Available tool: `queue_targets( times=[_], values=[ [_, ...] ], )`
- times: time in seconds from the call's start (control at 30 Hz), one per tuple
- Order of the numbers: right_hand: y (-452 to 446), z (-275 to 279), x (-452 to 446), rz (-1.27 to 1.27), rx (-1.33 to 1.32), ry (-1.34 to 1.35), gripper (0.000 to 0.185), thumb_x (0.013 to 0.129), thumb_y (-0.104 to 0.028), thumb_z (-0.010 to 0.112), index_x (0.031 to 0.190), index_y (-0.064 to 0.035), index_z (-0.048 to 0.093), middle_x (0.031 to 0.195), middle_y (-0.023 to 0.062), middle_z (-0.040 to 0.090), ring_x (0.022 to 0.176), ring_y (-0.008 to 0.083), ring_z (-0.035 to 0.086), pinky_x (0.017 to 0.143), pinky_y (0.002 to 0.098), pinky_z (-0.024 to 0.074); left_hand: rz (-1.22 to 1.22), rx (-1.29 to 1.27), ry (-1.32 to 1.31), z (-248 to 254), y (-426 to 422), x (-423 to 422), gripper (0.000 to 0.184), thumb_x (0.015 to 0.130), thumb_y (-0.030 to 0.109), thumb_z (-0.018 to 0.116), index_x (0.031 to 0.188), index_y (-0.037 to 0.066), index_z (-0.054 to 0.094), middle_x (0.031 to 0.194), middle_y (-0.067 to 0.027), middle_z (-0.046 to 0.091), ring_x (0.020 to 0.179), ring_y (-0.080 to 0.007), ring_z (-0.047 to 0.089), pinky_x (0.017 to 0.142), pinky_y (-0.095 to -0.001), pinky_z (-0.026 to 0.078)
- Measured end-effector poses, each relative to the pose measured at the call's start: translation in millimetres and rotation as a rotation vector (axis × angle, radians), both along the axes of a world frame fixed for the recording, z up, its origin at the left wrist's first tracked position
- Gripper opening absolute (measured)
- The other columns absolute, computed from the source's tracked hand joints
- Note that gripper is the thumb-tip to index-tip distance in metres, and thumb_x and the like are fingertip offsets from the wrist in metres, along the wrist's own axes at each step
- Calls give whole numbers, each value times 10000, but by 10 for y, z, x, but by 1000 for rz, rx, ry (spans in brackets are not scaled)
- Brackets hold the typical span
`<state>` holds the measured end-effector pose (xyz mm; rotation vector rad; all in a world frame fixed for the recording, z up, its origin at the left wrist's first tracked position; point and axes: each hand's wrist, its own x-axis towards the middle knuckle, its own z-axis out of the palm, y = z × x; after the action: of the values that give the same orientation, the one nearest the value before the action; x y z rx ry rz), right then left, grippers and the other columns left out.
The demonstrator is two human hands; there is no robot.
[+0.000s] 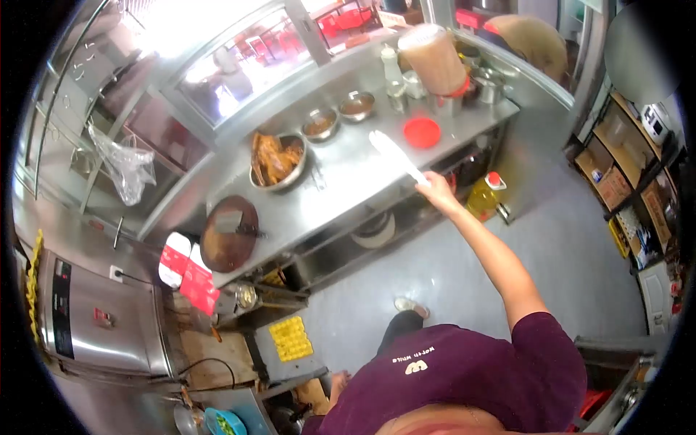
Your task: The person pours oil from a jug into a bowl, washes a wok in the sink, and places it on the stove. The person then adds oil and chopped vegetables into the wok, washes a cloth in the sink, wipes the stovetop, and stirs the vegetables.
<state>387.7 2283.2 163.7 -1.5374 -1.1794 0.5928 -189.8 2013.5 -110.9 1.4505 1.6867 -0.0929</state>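
Steel counter (355, 177): large metal bowl (279, 187), two smaller bowls (322, 135) (359, 116), red disc (422, 133), round board (221, 248), squeeze bottle (392, 70).

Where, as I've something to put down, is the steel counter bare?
The counter looks free mid-front, left of the long white object in the right hand, and right of the flat red plastic disc. It is crowded back right, around the large translucent tub.

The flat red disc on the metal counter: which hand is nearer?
Right. The right hand, holding a long white object, is out by the metal counter's front edge, near the flat red disc; the left hand is back beside the purple shirt, farther away.
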Motion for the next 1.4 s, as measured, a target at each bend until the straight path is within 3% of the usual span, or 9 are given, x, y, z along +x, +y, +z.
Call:
queue_targets(
  times=[0.07, 0.2, 0.43, 0.53, 0.7, 0.87, 0.97, 1.2, 1.4],
  values=[
    [637, 407, 103, -9, 130, 152, 267, 728, -176, 582, 909, 15, 536, 741, 34, 544, 689, 109, 497, 611, 248, 409, -424, 195, 64, -167, 294, 50, 198, 758, 204, 499, 807, 32, 586, 685, -96, 597, 676, -224, 588, 539, -348, 443],
    [1854, 995, 209, -51, 184, 311, 256, 719, -183, 608, 882, 1, 539, 749, 55, 553, 674, 124, 504, 595, 259, 410, 478, -123, -127, 596, 1291, 690, 230, 767, 245, 523, 865, 44, 575, 755, -72, 608, 650, -190, 577, 566, -311, 443],
    [4083, 1207, 395, -243, 250, 508, 286, 682, -173, 611, 850, 39, 518, 719, 81, 539, 657, 137, 492, 581, 280, 404, 865, 82, -411, 1276, 2695, 1404, 216, 775, 267, 537, 829, 58, 535, 740, -34, 591, 627, -132, 558, 521, -255, 408],
    [5224, 1360, 707, -436, 88, 251, 335, 662, -186, 570, 893, 47, 501, 819, 216, 576, 832, 355, 556, 730, 409, 421, 1033, 137, -461, 1160, 2563, 1628, 189, 779, 236, 533, 802, 49, 518, 697, -50, 574, 621, -139, 556, 509, -244, 414],
    [6562, 1625, 1396, -464, -71, -126, 259, 686, -243, 561, 839, -34, 580, 845, 185, 594, 824, 343, 572, 719, 433, 445, 1314, 94, -341, 1222, 2188, 1920, 195, 786, 226, 527, 837, 39, 511, 710, -77, 573, 631, -157, 562, 513, -259, 426],
    [8025, 959, 2363, -426, 84, -826, 273, 753, -262, 476, 892, -49, 575, 809, 163, 602, 705, 306, 585, 789, 421, 409, 1466, 7, -289, 1308, 2025, 2399, 224, 793, 231, 523, 888, 29, 506, 729, -92, 577, 641, -174, 569, 520, -276, 436],
    [8207, 842, 2527, -509, 63, -706, 346, 745, -259, 466, 992, -26, 528, 956, 185, 572, 827, 309, 568, 822, 406, 399, 1516, -19, -295, 1361, 1946, 2677, 244, 797, 234, 521, 919, 23, 503, 741, -101, 579, 648, -184, 573, 525, -286, 442],
    [8120, 783, 2539, -154, 65, -955, 312, 783, -172, 348, 930, 8, 555, 1015, 178, 552, 930, 278, 544, 778, 396, 426, 1513, 74, -461, 1504, 1586, 3058, 295, 807, 240, 516, 990, 10, 496, 767, -121, 584, 662, -208, 583, 535, -309, 456],
    [8275, 740, 2449, -287, 108, -953, 316, 780, -204, 354, 919, -25, 574, 996, 189, 553, 943, 306, 520, 765, 422, 424, 1379, 120, -129, 2040, 2219, 2948, 307, 822, 285, 506, 975, 19, 504, 820, -110, 596, 688, -203, 589, 540, -300, 452]
  ],
)
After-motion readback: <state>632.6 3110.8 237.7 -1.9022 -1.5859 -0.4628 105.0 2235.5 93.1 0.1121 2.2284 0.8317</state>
